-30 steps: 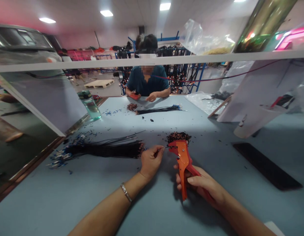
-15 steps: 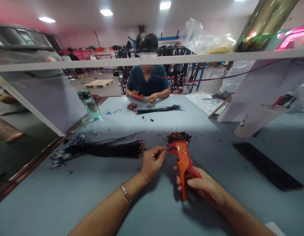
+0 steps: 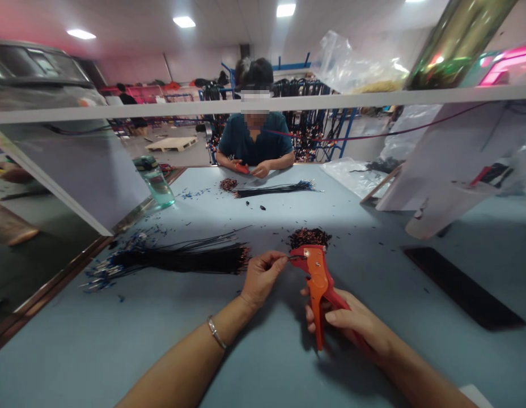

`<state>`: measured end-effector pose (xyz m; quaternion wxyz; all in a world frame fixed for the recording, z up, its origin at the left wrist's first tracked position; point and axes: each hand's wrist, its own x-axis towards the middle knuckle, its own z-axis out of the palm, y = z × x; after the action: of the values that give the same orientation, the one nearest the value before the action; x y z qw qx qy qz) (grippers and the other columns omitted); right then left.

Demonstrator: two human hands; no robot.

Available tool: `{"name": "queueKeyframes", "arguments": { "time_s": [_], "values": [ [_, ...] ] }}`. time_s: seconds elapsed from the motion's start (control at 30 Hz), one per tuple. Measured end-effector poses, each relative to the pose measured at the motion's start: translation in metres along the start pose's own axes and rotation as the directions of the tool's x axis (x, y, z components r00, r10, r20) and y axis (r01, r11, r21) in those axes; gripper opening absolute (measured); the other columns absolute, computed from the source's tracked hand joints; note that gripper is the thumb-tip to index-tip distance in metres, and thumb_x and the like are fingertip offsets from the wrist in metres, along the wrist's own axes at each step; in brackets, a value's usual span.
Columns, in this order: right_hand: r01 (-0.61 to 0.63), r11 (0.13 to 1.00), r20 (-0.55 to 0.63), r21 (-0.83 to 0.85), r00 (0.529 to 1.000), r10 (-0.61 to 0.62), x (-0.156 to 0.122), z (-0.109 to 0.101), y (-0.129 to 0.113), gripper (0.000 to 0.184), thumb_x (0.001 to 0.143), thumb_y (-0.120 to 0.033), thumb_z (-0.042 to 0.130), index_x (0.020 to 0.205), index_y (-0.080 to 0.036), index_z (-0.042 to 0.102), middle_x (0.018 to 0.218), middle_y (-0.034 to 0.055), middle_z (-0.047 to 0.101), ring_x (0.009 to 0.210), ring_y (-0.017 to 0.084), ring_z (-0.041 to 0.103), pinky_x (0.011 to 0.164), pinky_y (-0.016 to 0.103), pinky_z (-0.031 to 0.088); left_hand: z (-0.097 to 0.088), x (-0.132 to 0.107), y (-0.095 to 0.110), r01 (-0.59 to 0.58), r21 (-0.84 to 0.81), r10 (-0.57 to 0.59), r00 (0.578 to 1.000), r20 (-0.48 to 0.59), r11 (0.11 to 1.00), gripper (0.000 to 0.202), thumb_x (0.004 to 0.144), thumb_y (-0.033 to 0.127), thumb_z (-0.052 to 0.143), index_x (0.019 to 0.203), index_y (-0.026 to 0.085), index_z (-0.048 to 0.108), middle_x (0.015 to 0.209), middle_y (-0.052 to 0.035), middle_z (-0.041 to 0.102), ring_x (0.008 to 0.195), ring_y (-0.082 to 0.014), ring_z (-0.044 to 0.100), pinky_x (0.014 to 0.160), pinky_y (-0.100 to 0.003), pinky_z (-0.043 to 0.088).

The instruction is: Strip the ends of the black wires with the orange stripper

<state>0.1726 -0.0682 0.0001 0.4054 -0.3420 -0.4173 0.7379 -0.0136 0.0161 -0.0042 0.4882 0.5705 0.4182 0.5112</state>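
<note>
My right hand (image 3: 348, 317) is wrapped round the handles of a red and orange wire stripper (image 3: 319, 277), whose jaws point left. Between thumb and forefinger, my left hand (image 3: 263, 277) pinches a thin black wire (image 3: 291, 258) with its end at the stripper's jaws. Most of that wire is hidden by the hand. Just behind the stripper lies a heap of short dark and copper-coloured offcuts (image 3: 309, 238). Left of my left hand, a thick bundle of black wires (image 3: 186, 258) rests on the table, with copper-coloured ends on the right and blue and silver ends on the left.
Across the blue-grey table (image 3: 161, 340) a co-worker (image 3: 254, 139) holds a red tool beside another wire bundle (image 3: 275, 188). A water bottle (image 3: 158, 184) stands at the left edge. To the right are a black flat slab (image 3: 462, 288) and a white tub (image 3: 452, 207). A white shelf bar (image 3: 305, 103) spans above.
Both hands stay almost in place, the wire's end still at the stripper's jaws. The stripper's handles have shifted very slightly. Across the table, the co-worker's hands and red tool have moved a little.
</note>
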Motion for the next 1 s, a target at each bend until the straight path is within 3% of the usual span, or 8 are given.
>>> {"name": "queueKeyframes", "arguments": {
  "time_s": [0.47,0.73,1.0],
  "values": [
    [0.005,1.000,0.010,-0.003,1.000,-0.005,-0.0007,-0.0002,0.0002,0.045,0.070,-0.031,0.068,0.110,-0.015,0.058,0.089,0.0089,0.066,0.077,0.021,0.062,0.072,0.035,0.048,-0.0025,0.0004,-0.0043,-0.053,0.041,0.048,0.993,0.107,0.998,0.023,0.077,0.035,0.063,0.070,0.013,0.065,0.057,0.0037,0.049,0.057,-0.0081,0.038,0.055,-0.020,0.032],
    [0.023,1.000,-0.003,-0.001,1.000,-0.023,-0.0002,0.0018,0.0000,0.038,0.069,-0.031,0.069,0.103,-0.014,0.060,0.084,0.0071,0.064,0.073,0.019,0.060,0.068,0.032,0.048,-0.0018,-0.0017,-0.0053,-0.013,0.024,0.010,0.992,0.130,1.000,0.025,0.076,0.038,0.064,0.073,0.013,0.068,0.061,0.0007,0.054,0.059,-0.0099,0.043,0.057,-0.021,0.035],
    [0.009,1.000,0.004,-0.016,1.000,-0.009,-0.0005,0.0034,-0.0016,0.039,0.069,-0.032,0.070,0.103,-0.014,0.059,0.083,0.0064,0.063,0.072,0.018,0.060,0.065,0.030,0.048,-0.0016,0.0001,0.0000,0.001,-0.034,0.002,0.998,0.067,0.999,0.024,0.073,0.037,0.067,0.071,0.014,0.069,0.060,0.0009,0.057,0.058,-0.0097,0.044,0.058,-0.021,0.037]
  ]
}}
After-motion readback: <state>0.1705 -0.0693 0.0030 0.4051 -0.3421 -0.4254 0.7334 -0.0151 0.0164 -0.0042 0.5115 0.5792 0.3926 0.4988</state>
